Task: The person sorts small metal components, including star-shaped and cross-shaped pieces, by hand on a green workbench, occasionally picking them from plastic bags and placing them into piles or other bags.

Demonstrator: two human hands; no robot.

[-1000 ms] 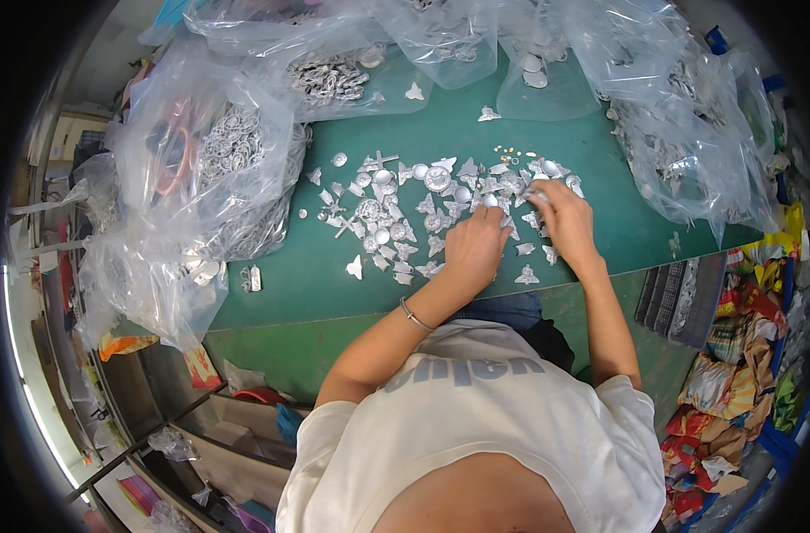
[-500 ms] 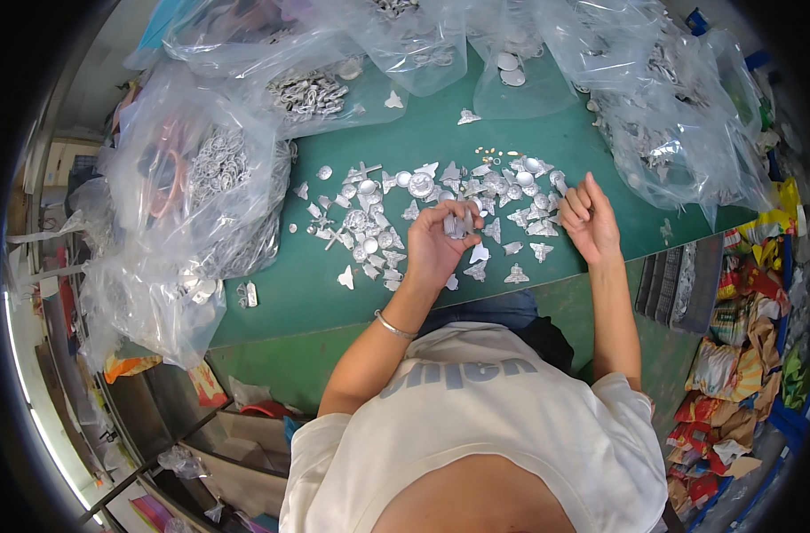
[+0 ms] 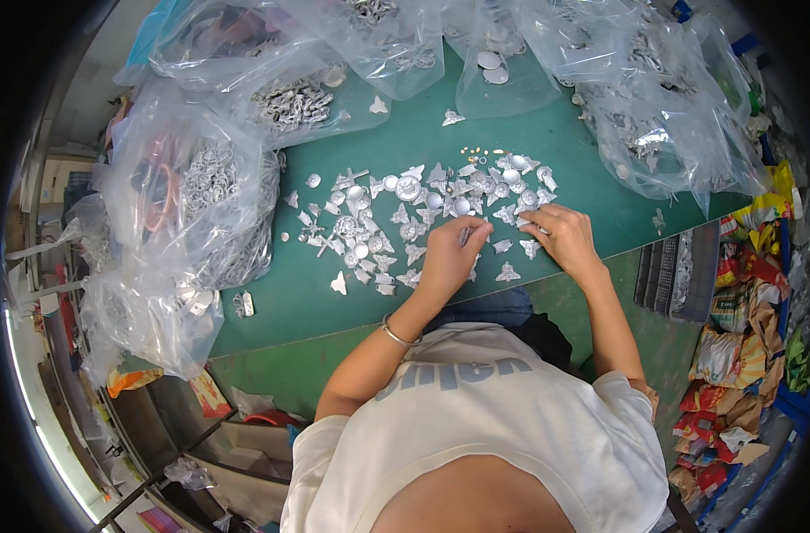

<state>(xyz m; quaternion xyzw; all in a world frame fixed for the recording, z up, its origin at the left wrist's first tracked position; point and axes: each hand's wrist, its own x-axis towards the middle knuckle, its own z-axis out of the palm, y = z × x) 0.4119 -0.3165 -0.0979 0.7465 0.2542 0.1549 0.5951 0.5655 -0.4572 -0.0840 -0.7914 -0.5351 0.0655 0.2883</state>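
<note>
Left hand (image 3: pixel 448 256) rests on the counter (image 3: pixel 405 142) near its front edge, fingers curled; the grip pinches a small silver part (image 3: pixel 465 236) at the fingertips. Right hand (image 3: pixel 560 235) lies just beside it, fingers bent down onto the parts pile (image 3: pixel 423 209); cannot tell if it has hold of anything.

The pile is spread over the middle of the counter: small flat metal pieces, some round, some winged or pointed. They look light, stiff and smooth, probably slippery and hard to lift off a flat top; a fingertip pinch at the edges, or a slide to the counter's front edge, seems the way to take one. Not fragile by the look of it.

The counter is green, matte, flat. Clear bags (image 3: pixel 192 204) of more metal parts crowd its left, back and right edges. A bracelet (image 3: pixel 396 336) sits on the left wrist. Right of the counter a grey tray (image 3: pixel 676 275) and a heap of coloured wrappers (image 3: pixel 742 355); left, shelving and clutter below.
</note>
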